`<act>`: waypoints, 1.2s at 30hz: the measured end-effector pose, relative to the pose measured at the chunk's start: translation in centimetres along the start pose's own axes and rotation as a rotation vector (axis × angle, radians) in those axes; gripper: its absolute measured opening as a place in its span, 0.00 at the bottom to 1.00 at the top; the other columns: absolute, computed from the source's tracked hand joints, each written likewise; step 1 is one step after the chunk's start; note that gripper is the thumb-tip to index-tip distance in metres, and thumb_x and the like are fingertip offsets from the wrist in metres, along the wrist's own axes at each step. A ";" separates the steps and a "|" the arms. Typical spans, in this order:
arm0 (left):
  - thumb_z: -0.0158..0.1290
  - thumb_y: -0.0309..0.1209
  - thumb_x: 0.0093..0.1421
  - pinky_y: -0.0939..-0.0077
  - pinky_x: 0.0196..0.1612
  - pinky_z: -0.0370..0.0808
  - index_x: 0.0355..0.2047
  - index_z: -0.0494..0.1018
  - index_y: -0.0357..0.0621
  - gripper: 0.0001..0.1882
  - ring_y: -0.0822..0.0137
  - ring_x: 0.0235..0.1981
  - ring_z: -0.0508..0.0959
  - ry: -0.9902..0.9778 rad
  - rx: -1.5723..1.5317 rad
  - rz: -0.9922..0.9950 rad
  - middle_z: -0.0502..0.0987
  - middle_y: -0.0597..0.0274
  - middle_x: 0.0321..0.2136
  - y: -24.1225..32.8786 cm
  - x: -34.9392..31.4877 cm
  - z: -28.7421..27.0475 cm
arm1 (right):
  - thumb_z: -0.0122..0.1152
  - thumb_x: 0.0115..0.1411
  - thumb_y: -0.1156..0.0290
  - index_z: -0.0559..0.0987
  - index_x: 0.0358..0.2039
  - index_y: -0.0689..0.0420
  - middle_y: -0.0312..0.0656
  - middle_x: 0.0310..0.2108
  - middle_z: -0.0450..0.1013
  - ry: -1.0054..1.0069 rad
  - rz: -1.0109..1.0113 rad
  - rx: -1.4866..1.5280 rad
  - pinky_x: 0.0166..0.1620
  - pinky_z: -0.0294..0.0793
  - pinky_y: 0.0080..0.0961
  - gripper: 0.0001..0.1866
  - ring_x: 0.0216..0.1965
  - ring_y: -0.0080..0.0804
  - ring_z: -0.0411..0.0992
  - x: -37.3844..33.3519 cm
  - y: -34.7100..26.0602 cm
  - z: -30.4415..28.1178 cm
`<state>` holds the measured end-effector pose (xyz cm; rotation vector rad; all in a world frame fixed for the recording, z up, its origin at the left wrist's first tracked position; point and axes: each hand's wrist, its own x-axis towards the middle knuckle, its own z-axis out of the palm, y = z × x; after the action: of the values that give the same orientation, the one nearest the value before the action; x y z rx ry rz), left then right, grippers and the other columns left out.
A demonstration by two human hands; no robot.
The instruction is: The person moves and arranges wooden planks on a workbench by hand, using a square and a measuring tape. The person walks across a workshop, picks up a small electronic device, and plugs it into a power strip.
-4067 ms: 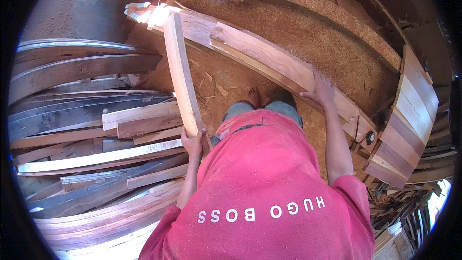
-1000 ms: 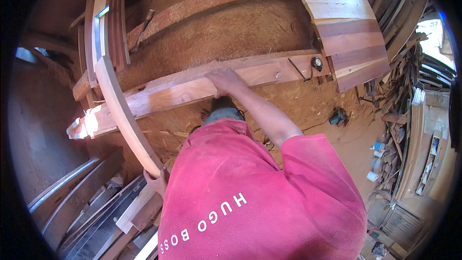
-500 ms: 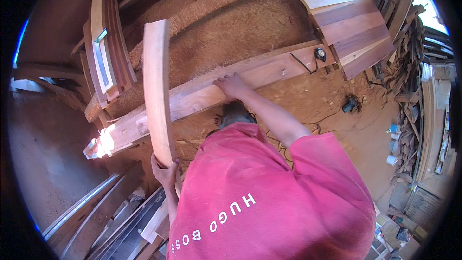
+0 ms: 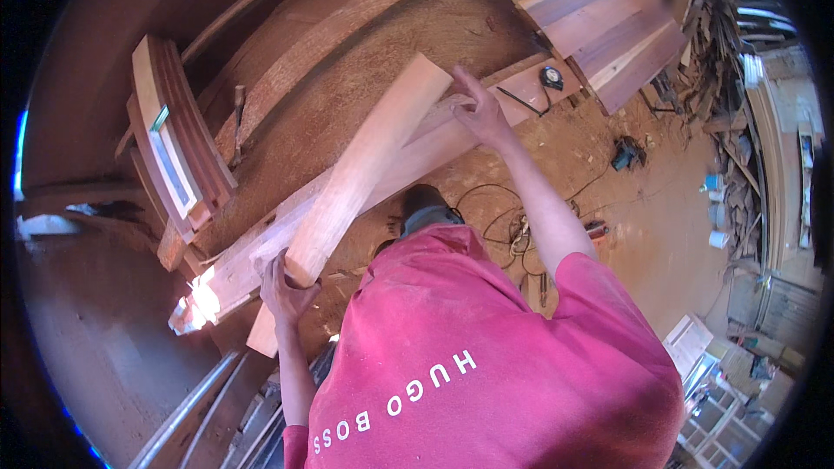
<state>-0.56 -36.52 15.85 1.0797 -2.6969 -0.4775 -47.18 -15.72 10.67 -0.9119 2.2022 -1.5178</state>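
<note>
A reddish-brown wooden plank [image 4: 369, 161] slants over the long board [image 4: 439, 149], its far end pointing to the upper right. My left hand [image 4: 287, 293] grips the plank around its near end, with the thumb on one side. At the far end is my right hand [image 4: 485, 117], fingers apart close to the plank's corner; whether they touch the wood I cannot tell. Beneath the near end, a piece of light wood [image 4: 262, 332] sticks out past my left hand. A tape measure [image 4: 551, 78] and a thin dark bent tool [image 4: 525, 104] lie on the long board, right of my right hand.
At the upper right rests a panel of joined boards [image 4: 599, 26]; at left stands a striped wooden piece [image 4: 178, 122]. A wood-handled tool [image 4: 239, 117] is beside it. Cables [image 4: 521, 239] and a dark power tool [image 4: 627, 155] lie on the dusty floor. Scrap wood [image 4: 721, 69] lines the right.
The plank has swung from nearly straight ahead to a slant toward the right. My right hand has left the long board and moved up and right to the plank's far end.
</note>
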 end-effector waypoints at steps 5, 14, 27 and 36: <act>0.70 0.38 0.29 0.46 0.59 0.65 0.55 0.71 0.47 0.46 0.53 0.51 0.75 -0.243 0.029 0.057 0.76 0.54 0.48 0.3 3.7 0.7 | 0.63 0.54 0.79 0.70 0.63 0.58 0.46 0.55 0.74 0.107 0.174 0.051 0.50 0.77 0.26 0.33 0.48 0.32 0.76 -4.0 1.7 -3.0; 0.71 0.32 0.30 0.61 0.50 0.73 0.56 0.70 0.45 0.47 0.52 0.47 0.76 -0.291 -0.103 0.115 0.76 0.54 0.47 0.6 6.1 0.5 | 0.64 0.54 0.84 0.73 0.58 0.65 0.43 0.52 0.74 0.292 -0.031 0.340 0.50 0.77 0.26 0.29 0.49 0.27 0.74 -8.8 -7.3 -7.9; 0.73 0.33 0.33 0.61 0.44 0.74 0.57 0.69 0.44 0.46 0.54 0.37 0.76 -0.280 -0.079 0.170 0.76 0.54 0.40 1.8 7.6 1.8 | 0.67 0.51 0.84 0.74 0.56 0.65 0.46 0.57 0.69 0.319 -0.161 0.181 0.51 0.77 0.24 0.30 0.52 0.28 0.72 -8.9 -9.6 -9.0; 0.72 0.33 0.33 0.60 0.47 0.73 0.57 0.69 0.44 0.46 0.55 0.40 0.75 -0.348 -0.079 0.128 0.75 0.56 0.39 1.3 8.4 3.1 | 0.66 0.53 0.81 0.75 0.56 0.62 0.47 0.56 0.72 0.251 0.022 0.131 0.51 0.77 0.25 0.27 0.51 0.30 0.74 -6.9 -3.9 -8.3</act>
<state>-8.30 -40.84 13.98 0.8637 -2.9880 -0.8078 -45.54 -6.19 16.82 -0.6873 2.2361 -1.8289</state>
